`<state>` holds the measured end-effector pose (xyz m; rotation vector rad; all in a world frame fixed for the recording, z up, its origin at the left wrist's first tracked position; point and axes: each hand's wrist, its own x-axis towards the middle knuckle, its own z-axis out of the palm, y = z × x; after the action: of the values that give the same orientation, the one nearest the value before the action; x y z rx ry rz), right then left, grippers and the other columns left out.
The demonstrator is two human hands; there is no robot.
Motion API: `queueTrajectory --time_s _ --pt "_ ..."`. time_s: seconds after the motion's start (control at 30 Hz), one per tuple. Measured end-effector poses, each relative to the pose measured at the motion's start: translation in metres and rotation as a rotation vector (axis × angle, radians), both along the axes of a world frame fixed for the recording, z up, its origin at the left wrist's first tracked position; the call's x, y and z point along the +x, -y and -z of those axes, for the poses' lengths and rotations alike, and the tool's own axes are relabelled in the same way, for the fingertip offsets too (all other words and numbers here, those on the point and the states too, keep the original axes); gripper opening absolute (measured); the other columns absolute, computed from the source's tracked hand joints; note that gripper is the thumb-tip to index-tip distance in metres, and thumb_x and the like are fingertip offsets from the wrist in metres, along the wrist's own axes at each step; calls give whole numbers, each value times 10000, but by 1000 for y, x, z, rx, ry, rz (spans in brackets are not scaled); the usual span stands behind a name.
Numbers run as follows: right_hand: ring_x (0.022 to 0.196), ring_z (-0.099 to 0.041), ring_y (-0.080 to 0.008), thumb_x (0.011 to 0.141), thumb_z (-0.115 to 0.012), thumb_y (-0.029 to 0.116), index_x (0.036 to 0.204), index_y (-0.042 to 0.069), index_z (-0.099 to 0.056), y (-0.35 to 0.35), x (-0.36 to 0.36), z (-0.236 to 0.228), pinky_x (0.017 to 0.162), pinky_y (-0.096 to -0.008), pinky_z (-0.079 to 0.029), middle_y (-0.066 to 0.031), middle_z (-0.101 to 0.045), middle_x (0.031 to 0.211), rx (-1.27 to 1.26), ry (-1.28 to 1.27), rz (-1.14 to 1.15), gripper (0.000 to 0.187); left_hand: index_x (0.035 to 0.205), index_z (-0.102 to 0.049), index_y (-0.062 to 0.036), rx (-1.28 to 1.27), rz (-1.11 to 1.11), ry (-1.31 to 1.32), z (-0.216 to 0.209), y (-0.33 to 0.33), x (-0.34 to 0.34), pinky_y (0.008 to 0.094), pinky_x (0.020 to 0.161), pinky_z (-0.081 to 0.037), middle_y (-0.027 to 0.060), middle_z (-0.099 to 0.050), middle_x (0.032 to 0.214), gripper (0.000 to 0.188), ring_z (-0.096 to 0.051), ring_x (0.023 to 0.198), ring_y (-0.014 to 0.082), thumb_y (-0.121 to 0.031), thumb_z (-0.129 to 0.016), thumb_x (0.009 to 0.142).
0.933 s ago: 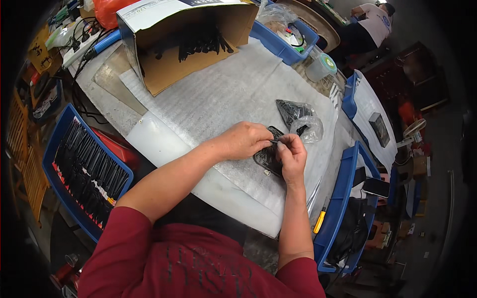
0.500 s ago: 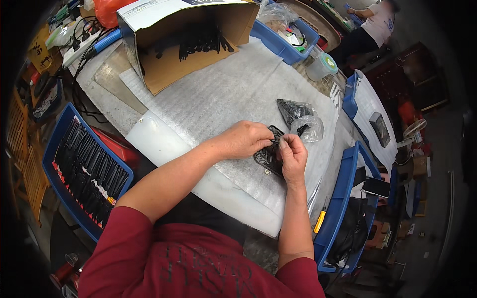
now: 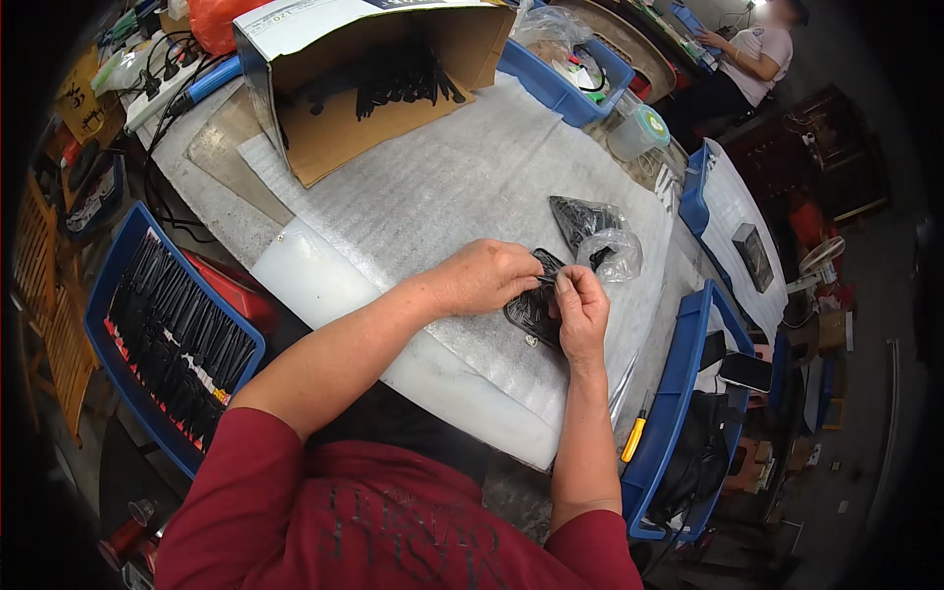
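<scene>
My left hand [image 3: 487,277] and my right hand [image 3: 582,310] meet over the pale foam sheet, fingertips pinched close together. Between them is a thin black piece [image 3: 546,279], largely covered by the fingers; its kind is too small to make out. Under and around the fingers lies a black, glossy heap [image 3: 531,313] of small parts, perhaps in a bag or dish. Just beyond my right hand, a clear plastic bag [image 3: 588,224] with black contents rests on the sheet, its crumpled mouth toward me. A tiny pale piece [image 3: 532,341] sits beside the heap.
An open cardboard box [image 3: 344,133] holding black rod-like parts stands at the back. Blue bins [image 3: 261,344] flank me, the left one full of black pieces. A yellow-handled tool [image 3: 634,437] lies by the right bin. A lidded plastic tub [image 3: 639,133] and a person [image 3: 762,54] are farther right.
My hands keep nearly the same pinched pose, with only slight finger movement. At the far right, the other person has shifted, with a forearm now raised near a blue object.
</scene>
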<state>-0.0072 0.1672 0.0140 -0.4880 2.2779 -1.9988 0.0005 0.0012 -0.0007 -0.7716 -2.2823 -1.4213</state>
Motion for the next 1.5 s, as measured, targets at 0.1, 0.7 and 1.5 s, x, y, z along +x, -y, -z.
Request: queueTrajectory --time_s 0.1,0.7,1.5 --pt "537 -402 -47 801 -532 108 755 -11 -514 -1 -1 6 475 -187 -340 21 -477 620 119 -102 3 128 810 -573 -1 -10 26 29 -2 2 0 345 580 -436 119 -561 696 112 -560 647 265 -76 -575 728" --pt "528 -441 -130 782 -527 81 726 -13 -505 2 0 0 492 -259 -370 -75 -496 590 288 -250 16 112 799 -573 -2 6 30 -5 1 1 0 331 571 -438 108 -559 688 109 -554 634 261 -79 -577 722" --pt "554 -480 -201 773 -543 87 730 -13 -504 7 3 -8 516 -298 -388 -106 -516 631 347 -436 18 115 809 -575 7 -12 40 48 2 0 0 327 577 -432 111 -563 691 115 -559 638 248 -83 -557 741"
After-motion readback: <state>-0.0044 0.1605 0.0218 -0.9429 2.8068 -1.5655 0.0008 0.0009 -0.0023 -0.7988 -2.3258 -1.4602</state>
